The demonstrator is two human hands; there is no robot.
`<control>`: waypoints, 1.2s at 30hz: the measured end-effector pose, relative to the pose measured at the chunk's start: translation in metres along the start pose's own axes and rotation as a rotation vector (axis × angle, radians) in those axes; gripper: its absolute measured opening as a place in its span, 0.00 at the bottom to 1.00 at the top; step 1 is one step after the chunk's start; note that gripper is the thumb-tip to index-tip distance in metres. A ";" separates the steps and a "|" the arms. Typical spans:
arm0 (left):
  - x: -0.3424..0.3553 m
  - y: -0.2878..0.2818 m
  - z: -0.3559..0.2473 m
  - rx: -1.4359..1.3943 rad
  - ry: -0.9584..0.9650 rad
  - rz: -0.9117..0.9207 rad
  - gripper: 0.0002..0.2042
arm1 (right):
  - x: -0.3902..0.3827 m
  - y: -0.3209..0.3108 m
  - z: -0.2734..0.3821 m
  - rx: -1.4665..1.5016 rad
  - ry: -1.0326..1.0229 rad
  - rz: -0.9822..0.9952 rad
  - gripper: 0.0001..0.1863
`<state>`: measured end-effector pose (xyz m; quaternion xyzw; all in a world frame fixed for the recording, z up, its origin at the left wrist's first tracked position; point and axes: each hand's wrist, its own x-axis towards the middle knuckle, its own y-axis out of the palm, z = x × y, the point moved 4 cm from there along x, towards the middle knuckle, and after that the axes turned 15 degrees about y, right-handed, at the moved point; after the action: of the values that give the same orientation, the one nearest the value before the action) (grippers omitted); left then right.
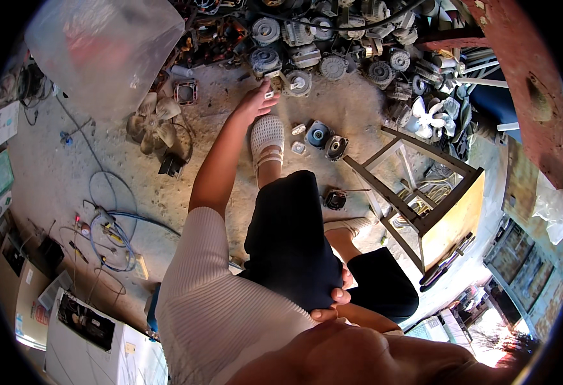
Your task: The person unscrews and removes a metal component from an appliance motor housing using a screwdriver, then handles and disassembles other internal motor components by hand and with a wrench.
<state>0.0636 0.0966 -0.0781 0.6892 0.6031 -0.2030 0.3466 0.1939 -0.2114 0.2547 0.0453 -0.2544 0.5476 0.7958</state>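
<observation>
In the head view, the left hand (pixel 259 104) reaches into the upper middle of the frame, at the near edge of a pile of grey motors. Its fingers are extended and fairly close together, pointing up the frame toward a round motor (pixel 265 59); whether they touch it or grip anything cannot be told. That motor lies in the upper middle, its ribbed round face turned up toward the camera. Its long axis is foreshortened, so its exact line cannot be told. Just to its lower right, a second motor (pixel 298 83) shows its round face and central hub upward.

The right hand (pixel 340 297) is at the lower middle, fingers bent against the dark trouser leg (pixel 294 250); its palm is hidden, so whether it holds anything cannot be told. A pale perforated shoe (pixel 268 135) stands just below the left hand. Right of the shoe lie a blue-centred motor part (pixel 318 135) and a dark square one (pixel 336 148). Dull fan blades (pixel 153 122) sit at the upper left, a white fan (pixel 427 119) at the upper right, and a wooden stool (pixel 459 218) at the right.
</observation>
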 end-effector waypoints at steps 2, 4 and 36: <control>0.006 0.007 0.000 -0.013 0.032 -0.011 0.24 | 0.000 0.000 -0.001 -0.001 0.001 -0.001 0.15; 0.012 0.010 0.007 -0.011 0.100 -0.038 0.22 | 0.000 -0.001 0.000 0.001 0.001 -0.001 0.15; -0.132 0.085 0.007 0.746 0.564 0.372 0.17 | 0.002 0.001 0.018 0.021 0.023 0.007 0.17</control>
<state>0.1218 -0.0021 0.0286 0.8899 0.4267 -0.1455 -0.0697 0.1870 -0.2150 0.2710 0.0465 -0.2396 0.5536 0.7962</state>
